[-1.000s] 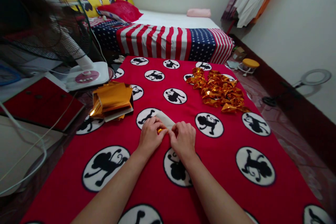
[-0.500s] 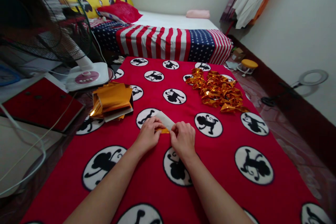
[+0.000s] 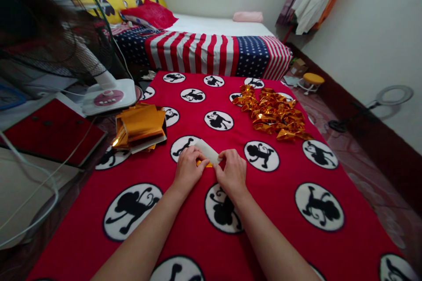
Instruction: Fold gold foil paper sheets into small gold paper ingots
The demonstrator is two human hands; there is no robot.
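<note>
A sheet of gold foil paper (image 3: 207, 151), pale side up with its near edge folded over to show gold, lies at the middle of the red cloth. My left hand (image 3: 190, 164) pinches its left part, fingers closed on the fold. At the right end, my right hand (image 3: 232, 170) grips the paper between thumb and forefinger. The fingers partly hide the folded edge. Left of my hands sits a stack of gold foil sheets (image 3: 141, 123). Many folded gold foil pieces (image 3: 273, 112) are heaped at the far right of the cloth.
The red cloth (image 3: 263, 210) with monkey prints covers the surface under my hands. A standing fan (image 3: 107, 94) is at the left, beside a red panel (image 3: 49, 127) and cables. Behind is a bed (image 3: 204, 52); a yellow stool (image 3: 313, 79) and a ring lamp (image 3: 394, 95) stand right.
My right hand's fingers have lifted and spread slightly at the paper's right end. My left hand has shifted a little along the fold. The paper stays in nearly the same place.
</note>
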